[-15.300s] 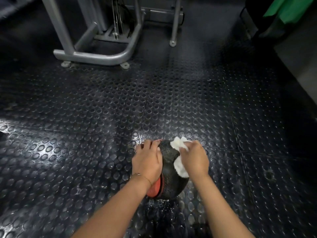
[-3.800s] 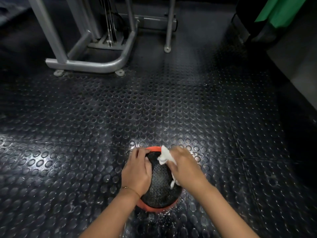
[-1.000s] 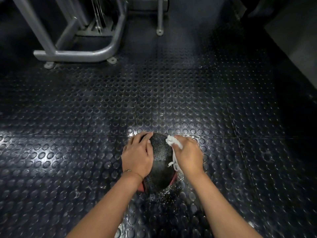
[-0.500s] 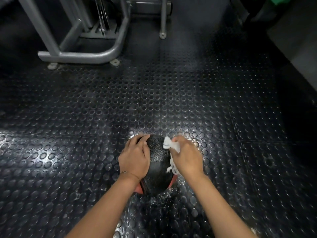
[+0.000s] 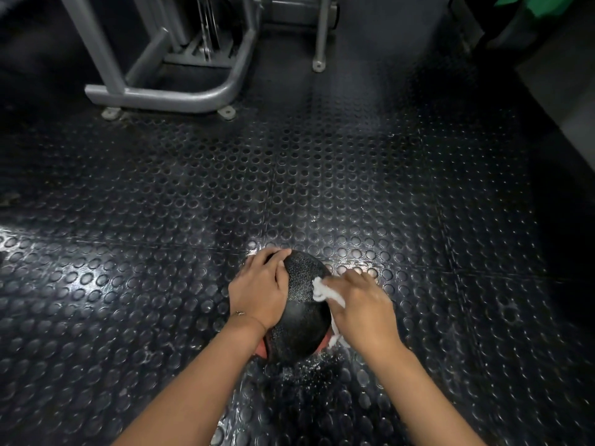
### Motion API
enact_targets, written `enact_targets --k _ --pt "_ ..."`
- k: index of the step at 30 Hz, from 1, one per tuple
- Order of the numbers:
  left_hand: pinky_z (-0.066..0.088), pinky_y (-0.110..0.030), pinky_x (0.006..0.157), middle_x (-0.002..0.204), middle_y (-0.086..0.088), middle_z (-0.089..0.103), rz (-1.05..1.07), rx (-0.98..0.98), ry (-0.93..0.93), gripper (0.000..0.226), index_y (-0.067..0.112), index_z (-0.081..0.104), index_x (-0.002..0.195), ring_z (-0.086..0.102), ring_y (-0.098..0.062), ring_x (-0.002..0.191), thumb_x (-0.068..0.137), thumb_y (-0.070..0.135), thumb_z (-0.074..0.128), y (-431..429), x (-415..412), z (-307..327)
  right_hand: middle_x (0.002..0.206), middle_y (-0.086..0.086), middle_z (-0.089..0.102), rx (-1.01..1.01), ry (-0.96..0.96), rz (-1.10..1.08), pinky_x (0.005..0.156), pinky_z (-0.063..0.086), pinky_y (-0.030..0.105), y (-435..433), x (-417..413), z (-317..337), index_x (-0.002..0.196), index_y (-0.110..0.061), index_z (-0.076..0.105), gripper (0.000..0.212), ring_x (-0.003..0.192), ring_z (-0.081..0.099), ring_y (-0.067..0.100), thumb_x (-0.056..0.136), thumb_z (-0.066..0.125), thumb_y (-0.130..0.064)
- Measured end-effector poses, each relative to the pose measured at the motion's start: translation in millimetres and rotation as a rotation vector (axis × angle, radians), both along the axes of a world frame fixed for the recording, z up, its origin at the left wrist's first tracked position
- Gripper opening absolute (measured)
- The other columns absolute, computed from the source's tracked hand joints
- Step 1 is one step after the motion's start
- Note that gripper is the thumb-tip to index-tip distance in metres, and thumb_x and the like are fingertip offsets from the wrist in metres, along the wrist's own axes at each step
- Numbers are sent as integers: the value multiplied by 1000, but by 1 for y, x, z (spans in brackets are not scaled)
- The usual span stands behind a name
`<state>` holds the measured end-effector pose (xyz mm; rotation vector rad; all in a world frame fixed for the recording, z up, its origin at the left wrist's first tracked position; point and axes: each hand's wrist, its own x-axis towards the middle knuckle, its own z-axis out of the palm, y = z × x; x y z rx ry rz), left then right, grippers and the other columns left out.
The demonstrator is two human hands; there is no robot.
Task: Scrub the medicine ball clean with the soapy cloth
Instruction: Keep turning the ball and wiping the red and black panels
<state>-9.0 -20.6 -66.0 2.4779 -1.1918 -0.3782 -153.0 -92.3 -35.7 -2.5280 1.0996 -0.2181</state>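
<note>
A black textured medicine ball (image 5: 301,312) with an orange-red panel low on its near side sits on the studded rubber floor. My left hand (image 5: 259,289) lies over the ball's left side, its fingers curved round the far top. My right hand (image 5: 360,309) grips a wet white cloth (image 5: 322,289) and presses it against the ball's right side. Part of the cloth hangs out below my right palm. Most of the cloth is hidden under that hand.
The dark studded floor (image 5: 354,194) is wet and flecked with suds around and in front of the ball. A grey metal gym machine frame (image 5: 167,98) stands at the far left. A dark wall base runs along the right, with something green (image 5: 541,4) at the top right.
My right hand has slid the cloth lower and to the right across the ball. My left hand keeps its hold on the left side. The ball has turned slightly.
</note>
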Motion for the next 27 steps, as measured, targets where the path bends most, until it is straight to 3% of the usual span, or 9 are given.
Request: enact_targets --k 1,5,9,13,15,20,23,27 --pt "39 -24 93 138 17 42 -1 -2 11 41 36 48 134 40 -7 127 100 29 26 0 1 1 94 -2 65 -33 5 13 70 44 27 1 -3 0 104 -23 69 34 88 59 22 72 73 -15" --pt "40 -27 95 139 16 41 -38 8 4 48 35 47 135 39 -9 128 98 35 18 -5 2 0 119 -3 57 46 75 -74 86 40 26 -19 6 2 118 -27 59 29 110 49 16 90 54 -25" --pt "44 -28 89 136 15 43 -56 8 -47 57 35 48 135 40 -9 126 90 38 11 -3 1 -3 128 -4 54 116 54 -167 96 38 26 -24 14 4 120 -26 58 30 119 48 14 90 56 -28" --pt "46 -28 86 134 14 46 -49 -12 -58 65 35 49 134 43 -10 125 87 43 4 0 5 -5 120 -5 58 92 53 -42 85 40 27 -8 2 6 119 -25 60 30 109 51 16 89 56 -25" --pt "44 -28 88 136 14 45 -89 -27 -61 70 34 48 135 41 -11 128 84 45 1 2 3 -3 123 -5 57 104 54 -67 89 40 28 -11 2 3 119 -25 60 30 112 50 16 89 57 -25" --pt "39 -29 97 142 14 40 -79 6 -7 44 33 45 137 36 -10 131 99 31 22 0 1 0 126 -3 56 193 32 -186 93 41 33 -22 14 -1 118 -24 60 32 114 51 17 86 61 -28" --pt "43 -28 94 139 15 42 -32 4 9 44 35 46 136 38 -8 128 99 32 22 -2 5 -3 117 -6 60 199 13 -101 88 45 34 -7 4 -1 113 -26 62 28 106 53 16 86 60 -31" --pt "39 -28 98 142 14 39 -89 -5 -15 42 34 43 139 37 -11 130 100 30 25 -4 4 -4 118 -6 59 163 30 -101 85 42 31 -16 10 0 112 -27 62 27 109 50 17 86 60 -30"
